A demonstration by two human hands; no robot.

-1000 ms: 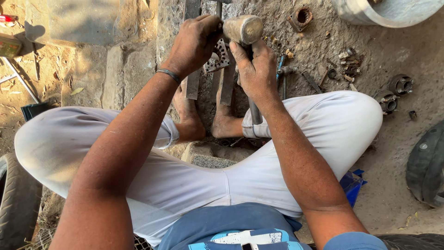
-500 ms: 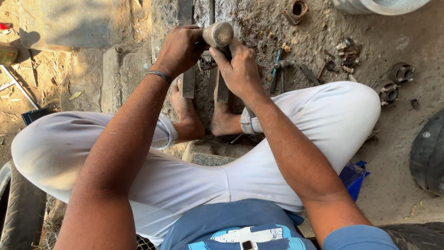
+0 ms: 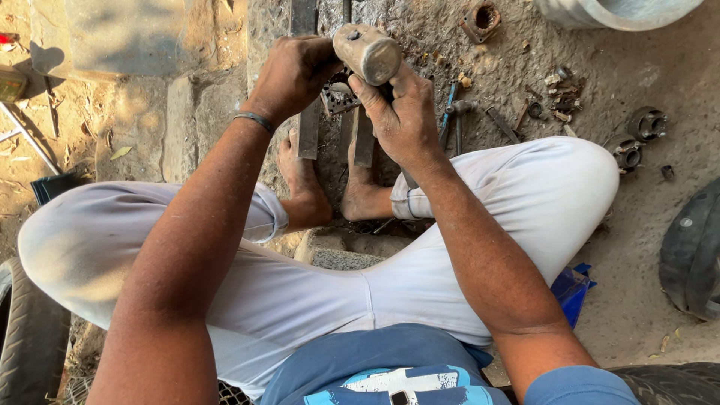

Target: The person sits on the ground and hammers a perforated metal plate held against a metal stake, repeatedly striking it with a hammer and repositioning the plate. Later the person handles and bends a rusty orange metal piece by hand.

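Seated on the ground, your right hand (image 3: 401, 116) grips a worn steel-headed hammer (image 3: 367, 52) above a toothed metal part (image 3: 339, 96), which your left hand (image 3: 292, 75) clamps steady on flat iron bars (image 3: 307, 127) pinned under your bare feet (image 3: 304, 191).

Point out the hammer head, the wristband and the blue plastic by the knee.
hammer head (image 3: 367, 52), head view, on its rounded grey side.
wristband (image 3: 255, 118), head view, on the dark band across the left wrist.
blue plastic (image 3: 571, 289), head view, on the crumpled piece beside the right knee.

blue packet (image 3: 571, 289) beside right knee.
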